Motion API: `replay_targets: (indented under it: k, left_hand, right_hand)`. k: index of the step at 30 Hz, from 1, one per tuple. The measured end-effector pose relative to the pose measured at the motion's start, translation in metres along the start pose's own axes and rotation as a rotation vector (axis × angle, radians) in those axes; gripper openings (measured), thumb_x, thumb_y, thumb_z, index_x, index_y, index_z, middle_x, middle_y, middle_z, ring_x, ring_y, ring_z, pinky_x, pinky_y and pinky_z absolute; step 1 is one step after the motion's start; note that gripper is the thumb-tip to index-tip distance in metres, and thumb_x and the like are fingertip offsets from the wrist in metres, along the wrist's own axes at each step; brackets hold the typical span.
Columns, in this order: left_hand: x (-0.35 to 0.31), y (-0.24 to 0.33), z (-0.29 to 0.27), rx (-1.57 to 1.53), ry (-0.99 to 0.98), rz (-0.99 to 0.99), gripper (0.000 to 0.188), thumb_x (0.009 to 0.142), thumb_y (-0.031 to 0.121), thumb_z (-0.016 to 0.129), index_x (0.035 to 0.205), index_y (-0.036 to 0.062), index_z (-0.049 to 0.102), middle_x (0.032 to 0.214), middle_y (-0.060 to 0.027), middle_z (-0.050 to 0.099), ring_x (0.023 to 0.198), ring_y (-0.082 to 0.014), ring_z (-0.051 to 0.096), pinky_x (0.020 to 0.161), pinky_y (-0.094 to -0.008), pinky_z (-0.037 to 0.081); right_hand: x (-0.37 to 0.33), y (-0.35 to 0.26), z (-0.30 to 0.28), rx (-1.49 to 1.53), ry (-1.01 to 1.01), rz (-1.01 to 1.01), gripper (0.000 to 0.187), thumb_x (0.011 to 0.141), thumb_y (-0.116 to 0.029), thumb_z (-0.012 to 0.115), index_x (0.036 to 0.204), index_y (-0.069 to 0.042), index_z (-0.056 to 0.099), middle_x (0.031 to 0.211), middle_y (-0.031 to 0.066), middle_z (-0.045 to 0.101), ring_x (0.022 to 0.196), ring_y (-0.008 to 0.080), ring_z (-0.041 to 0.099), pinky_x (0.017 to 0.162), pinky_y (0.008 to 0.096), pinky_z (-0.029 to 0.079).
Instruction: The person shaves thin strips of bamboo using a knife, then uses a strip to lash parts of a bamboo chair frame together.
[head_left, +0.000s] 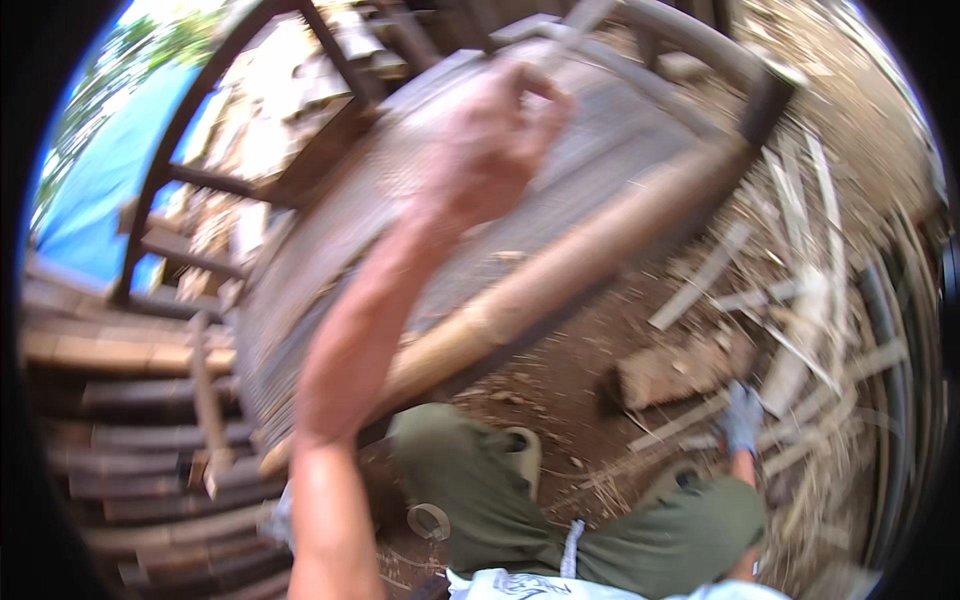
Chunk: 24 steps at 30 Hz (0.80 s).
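Observation:
My bare left hand (500, 145) is raised over a slatted wooden bench (620, 130). Its fingers look curled closed, but motion blurs them. A pale narrow shape (580, 22) lies just beyond the fingertips; I cannot make out whether the hand holds it. Low at the right, beside my knee, my right hand (742, 420) in a grey glove reaches down among pale split strips (800, 340). The gloved fingers are too small and blurred to show a grip. A rough wood block (685, 372) lies just left of the glove.
A thick bamboo pole (540, 295) forms the bench's near edge. Bamboo poles (150, 490) are stacked at the lower left. A curved wooden frame (165, 150) stands at the far left, before a blue tarp (105, 180). Dark lengths (885, 350) line the right side.

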<state>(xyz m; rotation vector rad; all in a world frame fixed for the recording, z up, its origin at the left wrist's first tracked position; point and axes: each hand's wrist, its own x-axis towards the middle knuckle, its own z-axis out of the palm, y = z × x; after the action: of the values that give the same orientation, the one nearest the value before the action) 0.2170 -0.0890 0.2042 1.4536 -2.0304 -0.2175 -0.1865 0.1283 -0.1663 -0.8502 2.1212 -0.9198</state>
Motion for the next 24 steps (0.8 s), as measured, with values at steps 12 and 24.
replay_targets:
  k: [12, 24]
  left_hand:
    - [-0.053, 0.119, 0.222, -1.010, -0.386, -0.055, 0.017, 0.099, 0.004, 0.063, 0.117, 0.0048, 0.065, 0.106, -0.0085, 0.071, 0.104, -0.0200, 0.070, 0.095, -0.0329, 0.060]
    - [-0.166, 0.094, 0.348, -1.152, -0.054, -0.485, 0.012, 0.105, 0.005, 0.051, 0.115, 0.0031, 0.045, 0.115, -0.0164, 0.063, 0.111, -0.0260, 0.067, 0.099, -0.0396, 0.059]
  right_hand:
    - [-0.014, 0.009, -0.026, 0.067, -0.006, 0.059, 0.052, 0.095, -0.036, 0.067, 0.128, 0.003, 0.056, 0.085, 0.0201, 0.069, 0.077, 0.0333, 0.070, 0.070, 0.0438, 0.055]
    - [-0.020, 0.019, -0.020, -0.132, -0.056, -0.131, 0.046, 0.098, -0.044, 0.059, 0.120, -0.004, 0.057, 0.083, 0.0212, 0.069, 0.079, 0.0424, 0.069, 0.069, 0.0506, 0.055]
